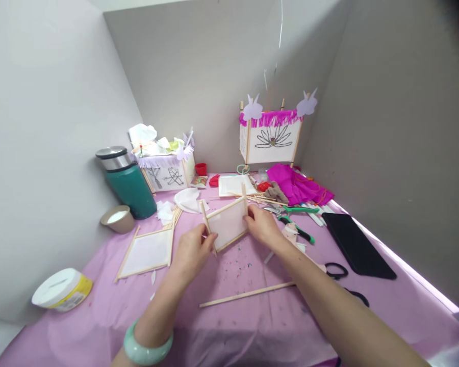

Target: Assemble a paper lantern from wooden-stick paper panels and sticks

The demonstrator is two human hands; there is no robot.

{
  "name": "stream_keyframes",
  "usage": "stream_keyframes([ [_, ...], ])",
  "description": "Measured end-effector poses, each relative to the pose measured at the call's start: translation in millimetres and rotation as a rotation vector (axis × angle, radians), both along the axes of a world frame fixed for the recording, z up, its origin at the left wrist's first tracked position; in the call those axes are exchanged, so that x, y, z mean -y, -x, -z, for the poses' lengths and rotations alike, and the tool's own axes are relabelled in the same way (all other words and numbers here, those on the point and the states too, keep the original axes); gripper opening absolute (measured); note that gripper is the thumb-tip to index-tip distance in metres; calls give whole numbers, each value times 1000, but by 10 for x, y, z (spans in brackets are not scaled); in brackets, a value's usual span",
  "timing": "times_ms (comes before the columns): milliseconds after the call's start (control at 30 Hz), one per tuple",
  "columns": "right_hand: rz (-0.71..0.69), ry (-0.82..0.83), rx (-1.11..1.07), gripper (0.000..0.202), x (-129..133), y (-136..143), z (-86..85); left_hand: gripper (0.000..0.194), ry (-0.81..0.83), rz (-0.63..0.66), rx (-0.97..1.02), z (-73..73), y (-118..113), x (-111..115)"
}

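Both hands hold a small wooden-stick frame with white paper (226, 224), raised and tilted over the middle of the pink cloth. My left hand (194, 248) pinches its left upright stick between thumb and fingers. My right hand (260, 223) grips the right upright stick, its fingertips partly behind the frame. A similar white-papered frame (147, 252) lies flat to the left. One loose wooden stick (248, 294) rests on the cloth below the held frame.
Left: green bottle (130, 188), beige cup (118, 219), white-and-yellow tub (63, 289). Behind stand a purple-fringed box (166, 176) and a magenta-fringed lantern (273, 140). Right: green-handled pliers (300, 232), black scissors (335, 271), black tablet-like slab (357, 245), magenta paper (296, 186).
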State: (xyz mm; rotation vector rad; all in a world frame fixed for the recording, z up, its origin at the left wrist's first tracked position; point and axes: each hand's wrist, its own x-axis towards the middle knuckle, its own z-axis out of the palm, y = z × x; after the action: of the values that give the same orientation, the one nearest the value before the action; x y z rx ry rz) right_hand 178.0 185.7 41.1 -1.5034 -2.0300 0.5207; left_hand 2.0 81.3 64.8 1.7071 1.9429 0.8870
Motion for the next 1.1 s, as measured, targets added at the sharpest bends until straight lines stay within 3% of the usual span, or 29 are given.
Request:
stream_keyframes([
  [100,-1,-13,9,23,4,40,-17,19,-70,-14,-27,-9,107,-105],
  [267,-39,-13,32,22,42,36,-46,18,-38,46,-47,-25,289,-169],
  [533,-169,-34,63,20,-27,-42,-132,25,-122,109,82,-29,316,-196],
  [967,-130,-53,98,19,-2,-8,-132,25,-80,71,143,57,350,-256],
  [1033,-135,-62,108,11,51,-79,-172,24,-58,92,178,83,355,-258],
  [1100,-79,-160,116,20,164,-143,-255,24,-44,99,189,113,360,-260],
])
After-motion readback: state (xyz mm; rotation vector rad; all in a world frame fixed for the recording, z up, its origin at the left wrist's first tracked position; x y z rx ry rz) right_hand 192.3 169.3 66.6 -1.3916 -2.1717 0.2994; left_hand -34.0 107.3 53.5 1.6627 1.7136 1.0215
